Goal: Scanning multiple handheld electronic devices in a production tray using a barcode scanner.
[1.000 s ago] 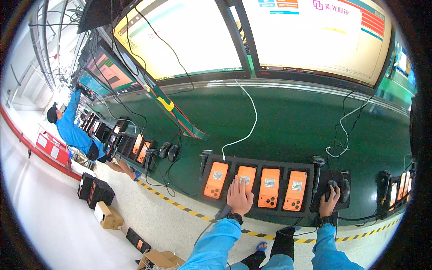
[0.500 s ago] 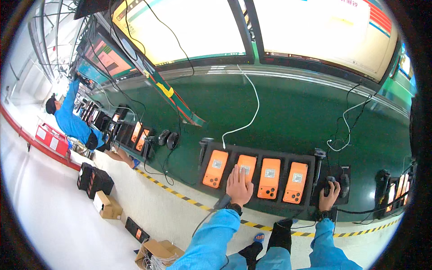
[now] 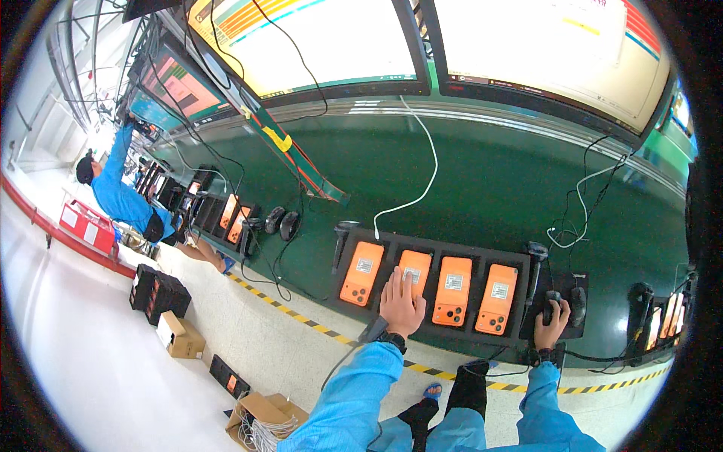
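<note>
Head view: looks down on a green workbench (image 3: 482, 188) with a black-and-yellow striped front edge.
Second orange phone: flat orange rectangular handset (image 3: 415, 269), second from the left in a row of four, lying back-up in a black slotted tray (image 3: 437, 247) near the bench's front edge.
Left hand (image 3: 400, 303): laid palm-down on the lower end of that handset, fingers straight and close together, gripping nothing.
Other handsets: one orange phone to the left (image 3: 361, 273), two to the right (image 3: 453, 281) (image 3: 498, 288), each with a small pale label.
Right hand (image 3: 552, 325): fingers curled over a black computer mouse (image 3: 552, 304) on a dark pad just right of the tray.
White cable (image 3: 422, 177): runs from the back of the bench down to the tray.
Large monitors (image 3: 316, 38): stand above the bench.
Co-worker in blue (image 3: 120, 196): far left, arm raised toward a screen.
</note>
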`<action>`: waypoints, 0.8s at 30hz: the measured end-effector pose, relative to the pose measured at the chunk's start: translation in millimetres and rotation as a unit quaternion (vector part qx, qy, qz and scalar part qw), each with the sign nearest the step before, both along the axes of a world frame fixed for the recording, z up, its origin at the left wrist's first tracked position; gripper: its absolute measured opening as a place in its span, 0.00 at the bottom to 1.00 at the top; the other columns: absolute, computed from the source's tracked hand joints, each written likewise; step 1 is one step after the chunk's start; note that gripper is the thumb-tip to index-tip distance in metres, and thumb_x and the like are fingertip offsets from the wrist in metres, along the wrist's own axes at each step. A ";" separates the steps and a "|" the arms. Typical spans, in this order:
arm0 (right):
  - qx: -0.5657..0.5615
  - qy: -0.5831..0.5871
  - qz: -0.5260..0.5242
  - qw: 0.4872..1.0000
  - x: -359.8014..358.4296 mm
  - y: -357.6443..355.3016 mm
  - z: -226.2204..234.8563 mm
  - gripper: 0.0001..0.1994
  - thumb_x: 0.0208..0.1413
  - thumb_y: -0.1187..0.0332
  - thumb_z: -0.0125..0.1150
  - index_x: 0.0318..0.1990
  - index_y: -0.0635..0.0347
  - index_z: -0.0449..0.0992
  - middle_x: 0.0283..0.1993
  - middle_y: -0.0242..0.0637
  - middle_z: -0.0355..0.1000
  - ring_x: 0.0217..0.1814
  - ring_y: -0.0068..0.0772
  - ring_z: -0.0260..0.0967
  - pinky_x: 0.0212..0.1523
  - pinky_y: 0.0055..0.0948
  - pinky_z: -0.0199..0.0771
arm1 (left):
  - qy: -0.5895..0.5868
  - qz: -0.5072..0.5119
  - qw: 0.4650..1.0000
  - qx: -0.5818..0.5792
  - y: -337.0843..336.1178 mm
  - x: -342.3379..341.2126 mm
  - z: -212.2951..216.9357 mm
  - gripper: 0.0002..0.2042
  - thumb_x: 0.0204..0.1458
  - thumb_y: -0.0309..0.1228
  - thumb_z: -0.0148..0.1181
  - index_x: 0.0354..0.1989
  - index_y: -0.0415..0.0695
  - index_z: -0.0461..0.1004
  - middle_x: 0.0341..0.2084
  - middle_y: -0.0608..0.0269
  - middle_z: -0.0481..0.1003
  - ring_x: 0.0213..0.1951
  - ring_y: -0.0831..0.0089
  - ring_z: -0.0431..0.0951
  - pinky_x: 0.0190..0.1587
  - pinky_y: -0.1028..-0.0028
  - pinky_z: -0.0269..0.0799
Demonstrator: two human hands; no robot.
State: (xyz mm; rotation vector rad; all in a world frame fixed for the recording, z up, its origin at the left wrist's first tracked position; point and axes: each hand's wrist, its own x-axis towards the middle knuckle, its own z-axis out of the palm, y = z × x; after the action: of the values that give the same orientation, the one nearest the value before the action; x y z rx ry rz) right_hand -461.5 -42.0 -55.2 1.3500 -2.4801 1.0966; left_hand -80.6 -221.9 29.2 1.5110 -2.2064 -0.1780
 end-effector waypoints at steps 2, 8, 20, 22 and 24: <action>0.005 -0.005 -0.003 1.000 -0.2 0.4 0.2 0.28 0.41 0.76 0.67 0.55 0.56 0.73 0.64 0.49 0.61 0.68 0.57 0.58 0.68 0.50 0.57 | 0.001 -0.001 1.000 0.001 -0.2 -0.2 -0.3 0.32 0.54 0.38 0.55 0.68 0.40 0.62 0.70 0.41 0.56 0.68 0.42 0.60 0.69 0.51 0.56; 0.008 -0.005 0.002 1.000 -0.1 0.3 2.1 0.27 0.41 0.76 0.66 0.55 0.56 0.73 0.64 0.49 0.61 0.68 0.57 0.58 0.68 0.50 0.57 | 0.001 0.002 1.000 -0.002 -0.2 -0.6 -1.0 0.31 0.55 0.38 0.55 0.68 0.40 0.62 0.70 0.41 0.57 0.68 0.43 0.60 0.69 0.51 0.56; 0.006 -0.019 0.004 1.000 0.9 -0.8 4.3 0.28 0.43 0.77 0.66 0.56 0.55 0.73 0.67 0.49 0.60 0.70 0.58 0.56 0.70 0.51 0.55 | -0.001 0.006 1.000 -0.010 0.5 -0.9 -2.4 0.31 0.55 0.39 0.56 0.68 0.40 0.62 0.69 0.42 0.58 0.67 0.44 0.62 0.67 0.51 0.58; 0.005 -0.024 0.005 1.000 1.5 -1.5 3.6 0.28 0.45 0.77 0.66 0.57 0.55 0.73 0.68 0.50 0.59 0.71 0.58 0.56 0.70 0.50 0.56 | -0.004 0.009 1.000 -0.013 1.2 -0.7 -4.0 0.31 0.55 0.39 0.56 0.68 0.40 0.62 0.69 0.41 0.58 0.67 0.44 0.62 0.67 0.51 0.59; 0.005 -0.034 0.003 0.999 1.2 -3.0 2.9 0.27 0.46 0.78 0.65 0.58 0.56 0.73 0.69 0.50 0.58 0.71 0.58 0.55 0.71 0.50 0.57 | 0.002 0.006 1.000 -0.024 1.7 -0.5 -5.1 0.31 0.55 0.39 0.55 0.68 0.40 0.63 0.69 0.41 0.59 0.67 0.44 0.62 0.67 0.51 0.59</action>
State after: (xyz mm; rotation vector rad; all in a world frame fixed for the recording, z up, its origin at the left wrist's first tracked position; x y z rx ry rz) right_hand -460.3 -45.0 -52.3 1.3455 -2.5337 1.1532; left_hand -81.2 -220.2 24.1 1.4965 -2.1832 -0.1238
